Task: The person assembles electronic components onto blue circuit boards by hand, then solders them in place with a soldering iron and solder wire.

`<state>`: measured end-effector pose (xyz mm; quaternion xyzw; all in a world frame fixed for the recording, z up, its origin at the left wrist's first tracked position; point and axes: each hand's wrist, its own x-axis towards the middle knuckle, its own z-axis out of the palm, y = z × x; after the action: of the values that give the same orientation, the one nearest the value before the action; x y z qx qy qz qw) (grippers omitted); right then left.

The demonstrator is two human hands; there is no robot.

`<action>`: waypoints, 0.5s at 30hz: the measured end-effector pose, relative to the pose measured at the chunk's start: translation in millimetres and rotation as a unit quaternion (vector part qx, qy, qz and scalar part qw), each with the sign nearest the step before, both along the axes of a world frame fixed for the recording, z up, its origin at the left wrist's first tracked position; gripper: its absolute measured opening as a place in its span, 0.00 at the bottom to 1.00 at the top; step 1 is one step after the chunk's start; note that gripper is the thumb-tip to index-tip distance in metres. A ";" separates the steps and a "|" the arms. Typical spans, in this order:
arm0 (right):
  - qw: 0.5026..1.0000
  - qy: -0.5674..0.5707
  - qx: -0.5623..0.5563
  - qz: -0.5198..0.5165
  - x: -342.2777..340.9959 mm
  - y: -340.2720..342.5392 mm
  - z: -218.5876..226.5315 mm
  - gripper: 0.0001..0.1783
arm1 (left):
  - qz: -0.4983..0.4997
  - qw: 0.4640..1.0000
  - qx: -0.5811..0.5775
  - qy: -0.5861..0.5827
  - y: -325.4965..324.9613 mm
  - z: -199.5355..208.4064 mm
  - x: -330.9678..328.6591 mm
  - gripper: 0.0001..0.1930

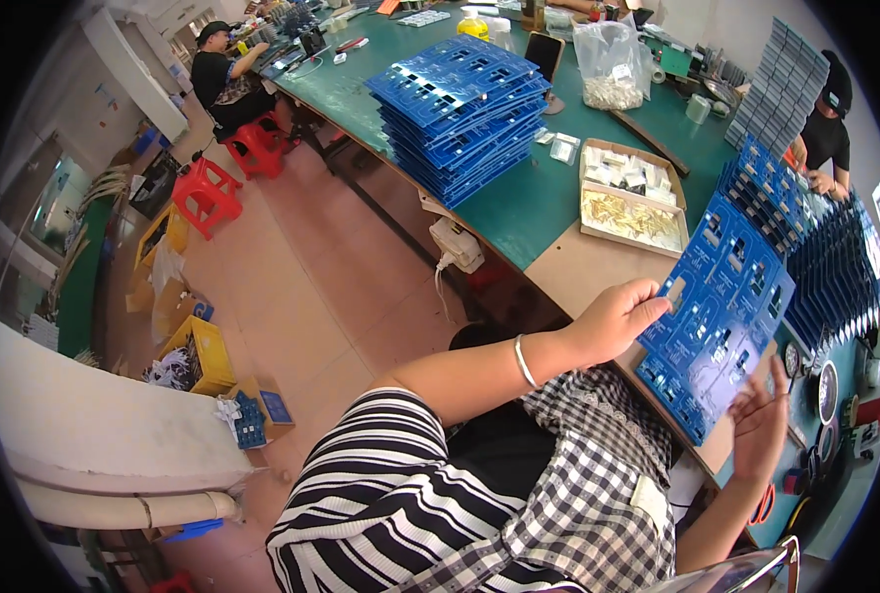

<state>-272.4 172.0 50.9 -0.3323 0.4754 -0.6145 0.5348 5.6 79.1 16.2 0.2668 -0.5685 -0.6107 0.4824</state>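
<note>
A blue circuit board panel (707, 326) is held up, tilted, over the near edge of the bench. My left hand (626, 318) grips its left edge between thumb and fingers. Just beyond the panel's lower right edge is my right hand (759, 420), palm up with its fingers apart; whether a fingertip touches the board is hard to tell. Small dark parts show on the panel. Past it lies an open cardboard box (633, 237) with white pieces in one half and thin gold-coloured pins in the other.
A tall stack of blue boards (460, 124) stands on the green bench (514, 222). More boards (835, 267) are stacked on the right, beside racked boards (771, 198). A clear bag (613, 64) sits behind the box. Scissors (762, 506) lie near my right forearm. Another person (827, 138) works across the bench.
</note>
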 end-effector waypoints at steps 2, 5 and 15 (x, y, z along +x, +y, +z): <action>0.998 0.067 -0.017 -0.011 10.0 17.1 -21.6 0.32 | 0.037 0.997 -0.042 -0.046 -9.2 -8.0 -13.5 0.13; 0.996 0.038 -0.036 -0.077 36.2 7.4 -21.4 0.34 | -0.021 0.999 -0.028 -0.041 -25.8 -30.3 -32.8 0.12; 0.969 0.229 -0.007 -0.098 -12.1 -101.3 -92.3 0.28 | -0.060 0.906 -0.204 -0.365 -108.3 -57.2 -35.4 0.13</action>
<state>-284.5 70.7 -41.4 -0.4197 0.6108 -0.5749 0.3467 -29.8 -29.1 -41.0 0.3315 -0.8321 -0.3692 0.2477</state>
